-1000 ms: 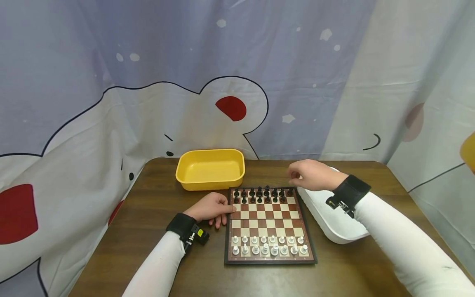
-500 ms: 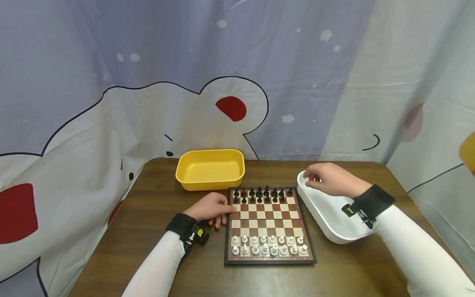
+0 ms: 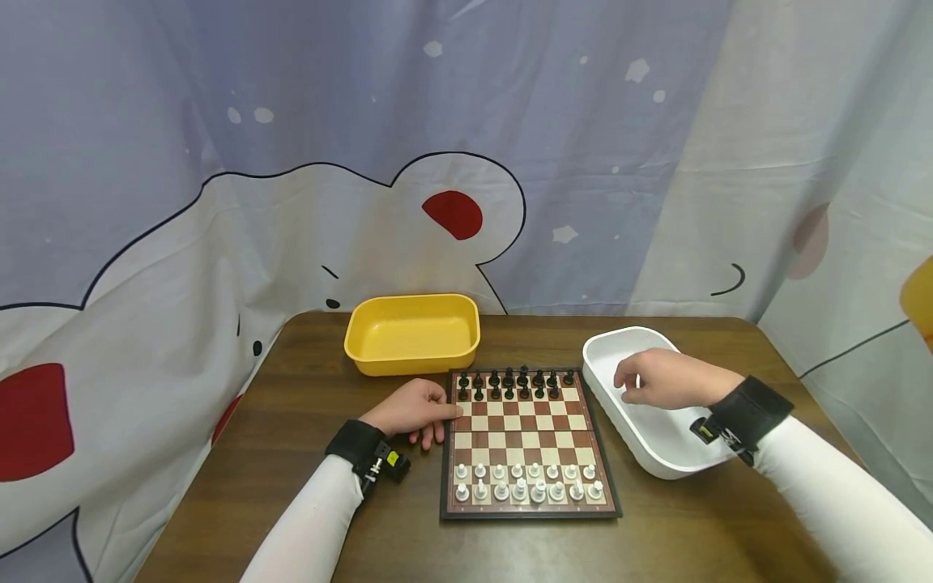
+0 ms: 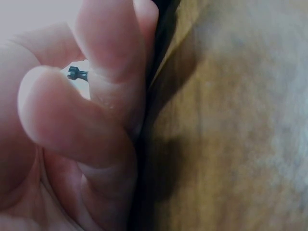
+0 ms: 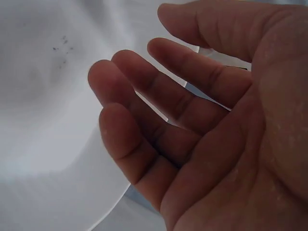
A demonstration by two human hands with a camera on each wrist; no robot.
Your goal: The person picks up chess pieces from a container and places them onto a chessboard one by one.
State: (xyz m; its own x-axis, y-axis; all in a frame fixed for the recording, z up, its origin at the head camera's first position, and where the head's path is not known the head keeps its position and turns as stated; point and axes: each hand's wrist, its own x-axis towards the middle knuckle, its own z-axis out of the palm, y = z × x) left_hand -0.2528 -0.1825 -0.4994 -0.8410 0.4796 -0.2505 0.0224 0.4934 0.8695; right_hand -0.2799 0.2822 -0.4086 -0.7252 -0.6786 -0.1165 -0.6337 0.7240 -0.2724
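Observation:
A chessboard [image 3: 523, 429] lies on the table in the head view. White chess pieces [image 3: 520, 490] stand in two rows along its near side, and black chess pieces [image 3: 509, 380] in two rows along the far side. My left hand [image 3: 414, 408] rests at the board's left edge, one digit reaching over its rim and other fingers beside it. Between these fingers in the left wrist view, a dark chess piece [image 4: 78, 73] shows. Over the white tray [image 3: 649, 453] hovers my right hand [image 3: 674, 379]; its fingers bend loosely and hold nothing in the right wrist view.
Behind the chessboard, to the left, stands a yellow tray [image 3: 411, 328]. The wooden table [image 3: 291, 380] ends against a patterned curtain [image 3: 350, 227] at the back. The white tray sits right beside the board's right edge.
My right hand has moved right and nearer, from beside the board's far right corner to above the white tray. The left hand and the chess pieces keep their places.

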